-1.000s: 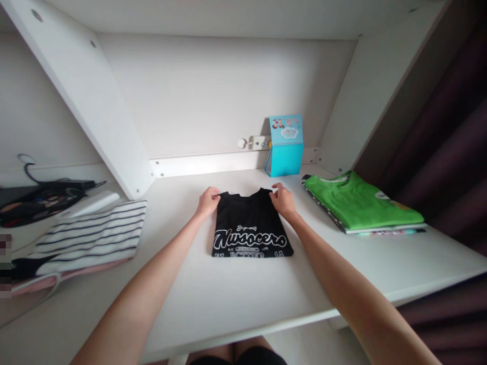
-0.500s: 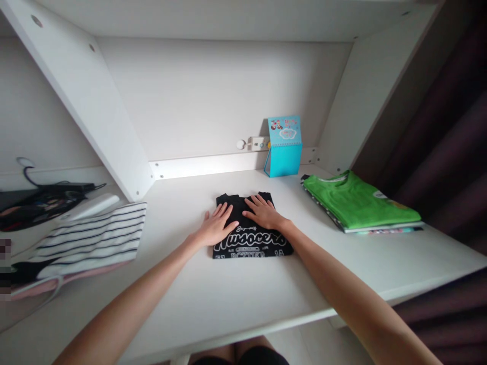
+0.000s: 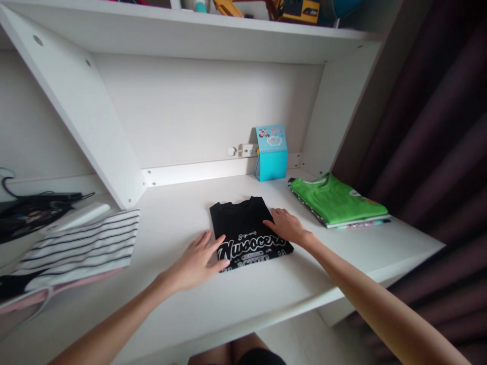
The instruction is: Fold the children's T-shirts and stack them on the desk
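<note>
A folded black T-shirt (image 3: 243, 223) with white lettering lies on the white desk, turned slightly anticlockwise. My left hand (image 3: 198, 261) is at its lower left edge, fingers spread, with thumb and index finger reaching onto the cloth. Along the right edge rests my right hand (image 3: 287, 225), its thumb on the shirt and the other fingers stretched out beside it. Neither hand is closed on the cloth.
A stack of folded clothes topped by a green shirt (image 3: 338, 197) lies to the right. Behind stands a blue desk calendar (image 3: 272, 165). A striped garment (image 3: 83, 246) and a black hanger (image 3: 9, 190) are at the left. A shelf (image 3: 213, 38) hangs overhead.
Both hands have moved from lying flat on top of the shirt out to its two sides. The shirt has turned a little, and the camera view has tipped up and shifted.
</note>
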`<action>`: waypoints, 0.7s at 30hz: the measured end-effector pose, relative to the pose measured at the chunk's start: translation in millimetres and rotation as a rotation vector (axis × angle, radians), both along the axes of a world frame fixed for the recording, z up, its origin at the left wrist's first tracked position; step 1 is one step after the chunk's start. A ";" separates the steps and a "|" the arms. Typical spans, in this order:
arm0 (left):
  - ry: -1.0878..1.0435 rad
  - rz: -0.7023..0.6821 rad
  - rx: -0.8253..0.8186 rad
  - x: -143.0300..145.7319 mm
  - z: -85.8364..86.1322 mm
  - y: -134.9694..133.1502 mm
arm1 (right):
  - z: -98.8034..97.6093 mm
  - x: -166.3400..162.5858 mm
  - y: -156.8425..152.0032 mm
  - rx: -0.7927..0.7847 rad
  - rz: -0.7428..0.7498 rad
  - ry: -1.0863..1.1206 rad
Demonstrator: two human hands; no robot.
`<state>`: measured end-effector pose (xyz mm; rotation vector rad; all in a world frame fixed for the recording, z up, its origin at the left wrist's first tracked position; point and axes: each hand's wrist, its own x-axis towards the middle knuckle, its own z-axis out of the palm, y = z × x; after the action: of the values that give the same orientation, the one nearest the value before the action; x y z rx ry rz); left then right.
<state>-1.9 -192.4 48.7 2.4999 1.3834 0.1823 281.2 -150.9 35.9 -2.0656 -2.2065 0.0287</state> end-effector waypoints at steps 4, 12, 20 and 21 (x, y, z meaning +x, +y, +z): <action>-0.328 0.109 -0.115 9.6 2.9 22.6 | 7.4 1.0 -5.6 -0.025 -0.078 0.012; -0.939 0.393 -0.530 37.7 1.2 51.0 | 2.5 -1.5 14.6 0.016 -0.058 0.157; -0.909 0.174 -0.233 72.0 3.8 42.5 | 26.5 29.7 8.1 0.190 0.078 0.304; -0.933 0.134 -0.241 81.5 6.1 44.7 | 31.9 39.3 8.9 0.234 0.109 0.317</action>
<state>79.5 -147.8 54.8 1.7174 1.0559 0.9887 320.5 -142.0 67.8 -1.6875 -2.0189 0.0962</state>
